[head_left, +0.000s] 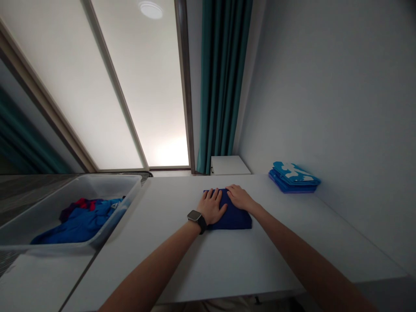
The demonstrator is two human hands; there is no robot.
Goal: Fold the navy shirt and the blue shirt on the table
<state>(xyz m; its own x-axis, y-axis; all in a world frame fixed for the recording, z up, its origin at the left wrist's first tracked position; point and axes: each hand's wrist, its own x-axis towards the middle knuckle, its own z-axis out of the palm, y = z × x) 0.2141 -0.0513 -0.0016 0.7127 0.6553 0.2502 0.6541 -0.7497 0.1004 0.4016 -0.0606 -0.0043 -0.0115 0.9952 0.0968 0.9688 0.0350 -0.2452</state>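
A folded dark blue garment (234, 216) lies flat on the white table (169, 216), near its middle. My left hand (211, 206), with a black-strapped smartwatch (196, 220) on the wrist, rests palm down on the garment's left part. My right hand (239, 197) lies flat on its far edge, close to the left hand. Neither hand grips the cloth. Part of the garment is hidden under both hands.
A clear plastic bin (110, 180) at the table's left side holds crumpled blue and red clothes (81, 221). A stack of folded blue cloth with white patterns (293, 177) sits at the far right by a grey wall (328, 95). A small white cabinet (229, 165) stands beyond the table.
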